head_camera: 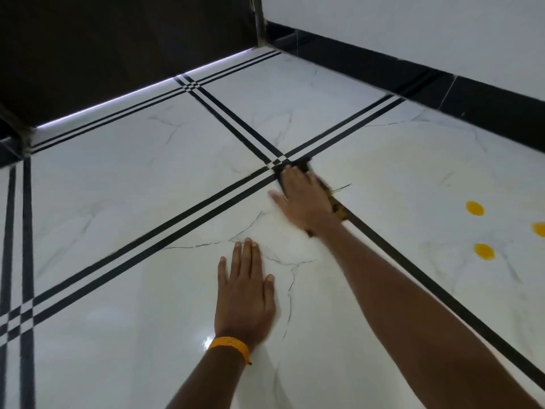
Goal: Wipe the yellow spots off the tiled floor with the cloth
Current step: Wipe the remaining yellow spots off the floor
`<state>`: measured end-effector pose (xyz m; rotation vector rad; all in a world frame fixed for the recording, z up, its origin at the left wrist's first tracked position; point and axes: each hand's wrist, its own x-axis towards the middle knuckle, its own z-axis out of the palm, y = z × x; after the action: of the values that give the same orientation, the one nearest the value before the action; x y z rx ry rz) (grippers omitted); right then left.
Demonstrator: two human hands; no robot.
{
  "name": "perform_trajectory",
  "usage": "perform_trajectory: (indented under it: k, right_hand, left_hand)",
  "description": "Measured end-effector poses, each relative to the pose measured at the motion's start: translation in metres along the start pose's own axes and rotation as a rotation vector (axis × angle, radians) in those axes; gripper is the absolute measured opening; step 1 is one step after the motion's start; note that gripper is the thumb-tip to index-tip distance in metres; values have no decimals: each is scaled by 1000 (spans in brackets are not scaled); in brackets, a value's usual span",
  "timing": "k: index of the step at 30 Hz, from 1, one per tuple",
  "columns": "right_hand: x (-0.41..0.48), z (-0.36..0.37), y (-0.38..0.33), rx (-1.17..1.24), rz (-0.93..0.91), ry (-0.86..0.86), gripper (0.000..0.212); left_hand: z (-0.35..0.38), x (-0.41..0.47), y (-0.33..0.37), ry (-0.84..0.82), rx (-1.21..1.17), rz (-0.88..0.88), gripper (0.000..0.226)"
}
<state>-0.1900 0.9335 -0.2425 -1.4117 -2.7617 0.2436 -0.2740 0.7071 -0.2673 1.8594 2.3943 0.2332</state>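
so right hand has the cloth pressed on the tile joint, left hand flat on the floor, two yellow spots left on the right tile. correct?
Not quite: the head view shows three yellow spots, not two. Otherwise yes: right hand presses the cloth at the tile joint, left hand flat on the floor.

Left hand (pixel 244 293): bare, no rings
Left wrist: orange braided band (pixel 230 346), small dark knot
Right hand (pixel 303 199): bare
Forearms: sleeveless

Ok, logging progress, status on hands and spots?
Right hand pressing cloth at tile joint. Left hand flat on floor. Three yellow spots remain, right side. Nothing blocking.
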Motion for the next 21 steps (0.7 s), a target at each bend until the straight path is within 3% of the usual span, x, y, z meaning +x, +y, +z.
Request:
perform_trajectory:
  k: [3,5,9,12,14,16,18,21]
  right_hand:
    - [-47,8,-22,-8,-245,-63,82]
    - [-93,13,-6,12,-264,-20,79]
    - [-146,6,81,-20,133,136,90]
    - [-148,-1,107,-4,351,103,107]
    - [-159,0,81,-1,303,97,102]
    - [-191,9,53,6,96,48,94]
    - [-236,15,60,17,15,9,89]
    - [-291,16,130,-14,260,143,91]
  left_hand:
    - [3,1,-3,13,-4,-3,66]
    - [4,1,-4,19,-4,-5,66]
    - [5,-1,-4,18,0,2,69]
    - [6,2,-6,24,1,-6,71]
    - [7,2,-5,29,-7,-5,72]
    - [7,2,-6,50,-23,3,73]
    - [7,3,-9,55,-30,3,74]
    - [9,0,-6,58,-23,13,69]
